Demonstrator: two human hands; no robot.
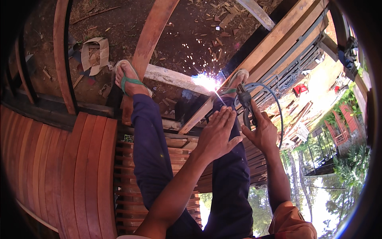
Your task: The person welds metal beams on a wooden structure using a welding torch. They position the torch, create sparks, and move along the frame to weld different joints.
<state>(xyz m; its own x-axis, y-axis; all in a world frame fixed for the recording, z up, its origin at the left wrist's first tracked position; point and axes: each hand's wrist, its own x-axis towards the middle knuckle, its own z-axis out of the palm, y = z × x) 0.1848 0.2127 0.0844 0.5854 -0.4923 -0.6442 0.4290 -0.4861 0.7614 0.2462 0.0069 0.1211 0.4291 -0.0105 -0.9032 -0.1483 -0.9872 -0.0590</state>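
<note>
My right hand [261, 133] is wrapped round a dark electrode holder [244, 101]. A thin welding rod [227, 87] runs left from its jaws toward a bright white arc [207, 82], and sparks scatter up and away from there. The glare hides the exact spot being welded, at the end of a pale, worn bar [171, 76] beside a wooden beam [199, 115]. My left hand [218, 135] is held flat above my right leg, just below the arc, with its fingers stretched out close together and holding nothing.
My sandalled feet [129, 79] rest on narrow framing beams [147, 44] over littered dirt ground [179, 36]. A cable [281, 119] loops right of the holder. Reddish wood slats [67, 171] lie at lower left; long planks [278, 36] slant across the upper right. A torn paper bag [101, 47] lies below.
</note>
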